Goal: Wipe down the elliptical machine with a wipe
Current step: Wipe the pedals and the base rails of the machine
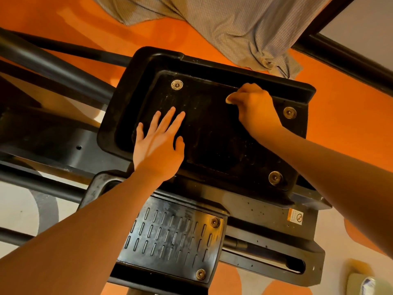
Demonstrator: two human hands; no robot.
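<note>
Head view, the only one. Pedal [212,133] of the elliptical fills the centre: a black tray with a raised rim, its long axis running from lower right to upper left of frame. Round bolts sit at three corners that show. A second, slotted pedal [172,237] lies nearer the camera, below the first.

Right hand [255,105] is on the far right part of the tray floor, close under the far rim. Fingers are curled into a loose fist, and a pale scrap, judged to be the wipe [230,99], shows at the finger end, pressed against the pedal. Most of the wipe is hidden in the hand.

Left hand [158,143] lies flat on the near left part of the tray, fingers straight and spread, palm down. It holds nothing and seems only to steady the pedal.

Key relation: the unwiped stretch of tray floor lies to the left of the right hand, along the long axis, between the two hands. Dusty streaks show there. The right hand is the nearer one to that stretch with the wipe; a stroke along the axis would run toward the left hand, which would have to lift or shift.

A checked cloth [234,28] hangs beyond the far rim. Floor is orange.
</note>
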